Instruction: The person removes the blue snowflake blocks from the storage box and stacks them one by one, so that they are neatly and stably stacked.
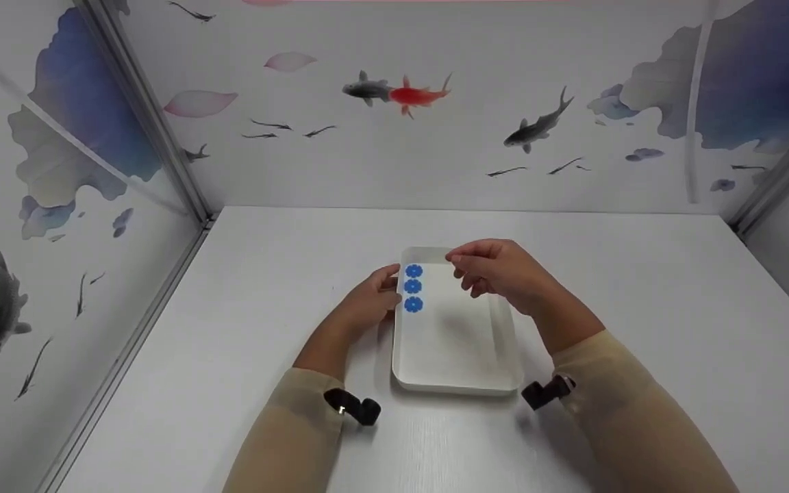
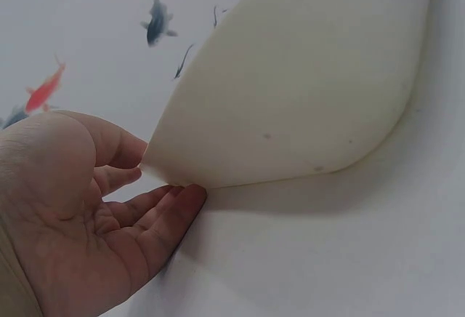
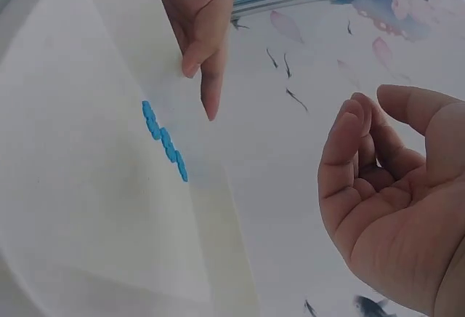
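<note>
A white rectangular tray (image 1: pixel 449 363) sits on the table in front of me. Three blue flower-shaped pieces (image 1: pixel 414 286) form a column inside it along the left wall, toward the far end; the right wrist view shows these blue flowers (image 3: pixel 167 144) edge-on. My left hand (image 1: pixel 369 301) holds the tray's left side near them, and the left wrist view has its fingers and thumb at the tray's edge (image 2: pixel 290 121). Above the tray's far right part hovers my right hand (image 1: pixel 504 272), its fingers loosely bent. Nothing shows between thumb and fingertips of this right hand (image 3: pixel 392 201).
The white table (image 1: pixel 264 274) extends around the tray on all sides. A back wall (image 1: pixel 435 157) printed with fish and petals rises behind it, with another printed panel (image 1: pixel 59 274) at the left. Black wrist cameras (image 1: pixel 353 406) are strapped over both sleeves.
</note>
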`<move>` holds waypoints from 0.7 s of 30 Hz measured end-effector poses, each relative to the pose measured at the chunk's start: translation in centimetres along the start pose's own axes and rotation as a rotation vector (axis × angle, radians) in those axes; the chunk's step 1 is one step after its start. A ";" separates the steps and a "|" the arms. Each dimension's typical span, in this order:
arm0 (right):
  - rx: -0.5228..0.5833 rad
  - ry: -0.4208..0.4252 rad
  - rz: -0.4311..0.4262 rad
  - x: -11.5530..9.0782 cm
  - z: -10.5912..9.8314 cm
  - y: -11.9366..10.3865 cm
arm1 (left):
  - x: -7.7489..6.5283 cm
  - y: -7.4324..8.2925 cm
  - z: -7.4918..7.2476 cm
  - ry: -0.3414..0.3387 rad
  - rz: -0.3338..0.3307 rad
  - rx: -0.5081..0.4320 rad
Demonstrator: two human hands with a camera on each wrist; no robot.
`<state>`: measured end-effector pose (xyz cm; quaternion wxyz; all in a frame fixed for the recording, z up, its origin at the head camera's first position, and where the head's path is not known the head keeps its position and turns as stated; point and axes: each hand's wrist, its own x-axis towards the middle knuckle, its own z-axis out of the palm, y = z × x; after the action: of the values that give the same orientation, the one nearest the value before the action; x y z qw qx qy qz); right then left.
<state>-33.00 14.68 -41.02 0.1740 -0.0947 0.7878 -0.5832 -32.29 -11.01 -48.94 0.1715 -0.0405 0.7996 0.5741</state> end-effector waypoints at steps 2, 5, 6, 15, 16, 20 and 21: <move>-0.003 -0.016 0.021 0.9 0.5 0.0 | 0.0 0.1 0.0 -0.002 -0.004 -0.001; -0.010 -0.039 0.044 2.1 1.0 0.2 | 0.0 0.2 0.0 -0.008 -0.007 -0.001; -0.014 -0.043 0.054 2.5 1.1 0.3 | 0.0 0.2 0.0 -0.010 -0.006 0.000; -0.168 -0.102 0.115 5.6 1.9 1.3 | 0.1 0.0 -0.1 -0.005 0.014 0.001; -0.186 -0.108 0.124 5.8 2.0 1.4 | 0.2 0.0 -0.1 -0.004 0.016 0.001; -0.249 -0.129 0.136 6.5 2.3 1.8 | 0.3 -0.2 -0.2 -0.005 0.019 0.006; -0.267 -0.138 0.134 6.6 2.4 2.0 | 0.3 -0.2 -0.2 -0.007 0.020 0.006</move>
<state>-38.06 10.81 -44.64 0.2521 -0.1039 0.8490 -0.4526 -32.54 -11.19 -49.18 0.1684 -0.0300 0.8012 0.5735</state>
